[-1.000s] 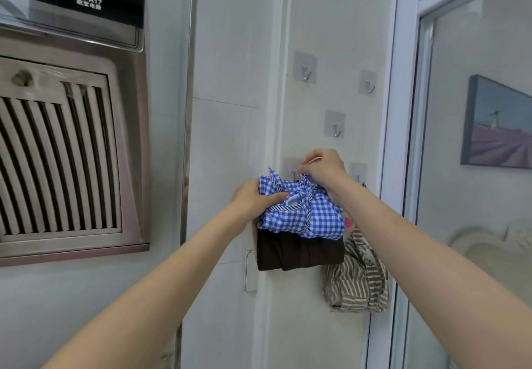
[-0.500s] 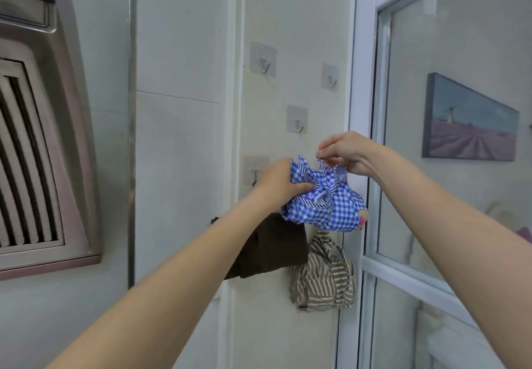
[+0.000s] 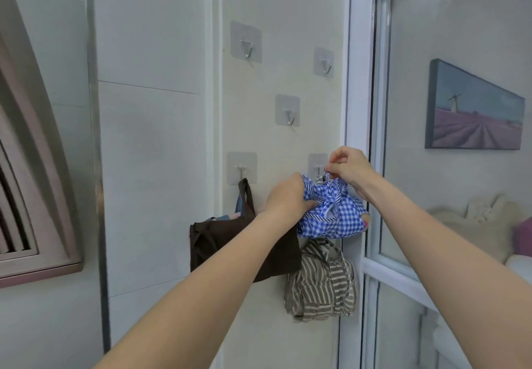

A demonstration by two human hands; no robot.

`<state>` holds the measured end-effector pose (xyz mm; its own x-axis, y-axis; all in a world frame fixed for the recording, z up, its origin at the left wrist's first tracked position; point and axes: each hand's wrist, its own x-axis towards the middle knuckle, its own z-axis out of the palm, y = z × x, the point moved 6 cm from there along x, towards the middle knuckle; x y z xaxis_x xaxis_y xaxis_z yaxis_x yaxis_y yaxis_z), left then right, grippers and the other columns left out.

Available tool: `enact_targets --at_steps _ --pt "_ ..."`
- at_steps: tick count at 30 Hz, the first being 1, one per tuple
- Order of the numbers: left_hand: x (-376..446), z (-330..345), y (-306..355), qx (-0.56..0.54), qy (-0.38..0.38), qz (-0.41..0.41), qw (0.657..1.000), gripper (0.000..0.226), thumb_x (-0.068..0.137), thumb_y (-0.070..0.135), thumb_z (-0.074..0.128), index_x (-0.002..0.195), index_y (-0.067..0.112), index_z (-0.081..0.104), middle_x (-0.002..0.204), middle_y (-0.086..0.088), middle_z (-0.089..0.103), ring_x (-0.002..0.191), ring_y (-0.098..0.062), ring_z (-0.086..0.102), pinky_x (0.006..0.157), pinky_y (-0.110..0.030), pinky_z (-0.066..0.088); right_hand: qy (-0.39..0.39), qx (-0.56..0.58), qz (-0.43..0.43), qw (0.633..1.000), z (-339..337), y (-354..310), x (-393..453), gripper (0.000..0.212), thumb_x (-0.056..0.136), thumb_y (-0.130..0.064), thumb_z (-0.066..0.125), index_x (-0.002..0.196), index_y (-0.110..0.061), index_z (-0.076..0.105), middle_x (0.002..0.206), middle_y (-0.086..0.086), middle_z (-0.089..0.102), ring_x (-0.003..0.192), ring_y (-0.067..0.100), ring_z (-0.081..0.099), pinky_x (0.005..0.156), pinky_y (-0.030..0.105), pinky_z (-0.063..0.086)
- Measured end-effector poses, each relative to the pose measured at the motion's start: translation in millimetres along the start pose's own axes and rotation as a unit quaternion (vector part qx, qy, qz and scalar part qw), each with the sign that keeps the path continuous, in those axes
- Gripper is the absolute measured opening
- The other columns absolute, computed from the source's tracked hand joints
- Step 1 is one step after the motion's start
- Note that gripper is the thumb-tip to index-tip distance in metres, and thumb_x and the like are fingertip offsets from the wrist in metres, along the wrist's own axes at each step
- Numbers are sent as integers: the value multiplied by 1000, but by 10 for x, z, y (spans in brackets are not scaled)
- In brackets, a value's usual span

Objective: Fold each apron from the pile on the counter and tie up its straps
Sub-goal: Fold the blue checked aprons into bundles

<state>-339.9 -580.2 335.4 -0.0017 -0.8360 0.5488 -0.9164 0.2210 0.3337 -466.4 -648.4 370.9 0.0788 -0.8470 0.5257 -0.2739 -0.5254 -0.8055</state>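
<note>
Head view: I am seeing left hand [image 3: 288,196] gripping blue checked folded cloth apron bundle [image 3: 331,216], right hand [image 3: 349,168] pinching its strap at steel adhesive wall hook [image 3: 318,167], white door frame [image 3: 357,80] crowding just beside.

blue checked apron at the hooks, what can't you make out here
- Head view: whether the blue checked apron's strap loop is on the lower right hook; the right hand covers it.
- Head view: how the striped apron hangs; the blue bundle hides its top.
- Head view: the brown apron's right side, behind the left hand's forearm.
- The counter pile is out of frame.
</note>
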Motion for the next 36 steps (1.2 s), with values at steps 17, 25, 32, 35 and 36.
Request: enact_targets --at_steps 17,25,32,35,36 --pt "51 43 -103 14 -7 12 1000 41 87 32 64 110 3 45 107 -13 56 97 -26 54 70 -29 35 18 74 82 994 104 271 150 26 80 8 65 76 -12 50 83 10 57 74 23 57 56 26 52" --pt "67 53 -117 -8 -13 21 1000 43 86 34 64 112 5 46 109 -11 57 98 -26 54 72 -29 37 12 105 51 993 -6 145 73 22 85 8 58 89 -12 50 80 12 57 61 18 54 52 24 46" --pt "37 67 -104 11 -19 32 999 42 88 33 63 111 4 44 107 -12 56 96 -26 54 70 -28 34 37 31 56 997 82 177 105 26 81 6 64 82 -16 49 86 10 60 75 21 59 70 35 51" --pt "39 66 -103 12 -20 28 999 43 87 32 64 113 4 44 108 -12 56 97 -27 54 70 -28 35 56 57 84 993 83 246 129 27 80 7 64 81 -16 50 97 15 59 85 26 59 61 32 48" --pt "39 69 -100 12 -20 29 999 43 87 32 64 113 4 44 108 -12 56 97 -27 54 69 -28 35 57 64 92 992 80 267 133 27 80 8 64 81 -16 50 98 16 59 86 27 59 62 32 48"
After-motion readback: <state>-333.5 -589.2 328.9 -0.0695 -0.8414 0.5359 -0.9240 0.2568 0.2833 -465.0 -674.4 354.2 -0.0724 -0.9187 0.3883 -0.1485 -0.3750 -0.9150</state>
